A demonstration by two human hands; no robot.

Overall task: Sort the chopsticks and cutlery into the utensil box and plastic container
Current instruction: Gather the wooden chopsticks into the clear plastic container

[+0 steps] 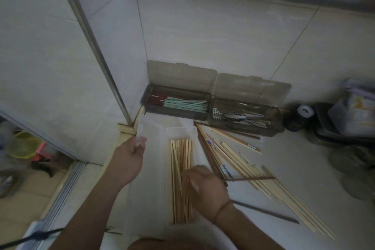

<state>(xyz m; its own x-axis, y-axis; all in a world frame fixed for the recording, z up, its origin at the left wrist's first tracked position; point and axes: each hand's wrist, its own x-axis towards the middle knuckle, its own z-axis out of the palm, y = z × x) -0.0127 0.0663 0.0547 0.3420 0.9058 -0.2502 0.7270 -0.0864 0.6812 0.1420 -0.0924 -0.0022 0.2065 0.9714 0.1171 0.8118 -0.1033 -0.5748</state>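
Desk [304, 168] carries everything. Clear plastic container [162, 148] in front, lid held open by left hand [129, 158], fingers pinching the lid edge. Smoky utensil box [176, 105] behind, lids up. Loose chopsticks [243, 164] fan out right of the container. Right hand [205, 186], blurred, fingers curled over bamboo chopsticks [181, 168] inside; exact grip unclear. Best: lay them parallel, tips aligned, lid kept clear.

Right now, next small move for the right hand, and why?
Probably reach right for another loose chopstick. The right hand lies over the bamboo chopsticks already in the clear plastic container, while the left hand holds its open lid. A pile of loose chopsticks lies unsorted on the counter just beside it.
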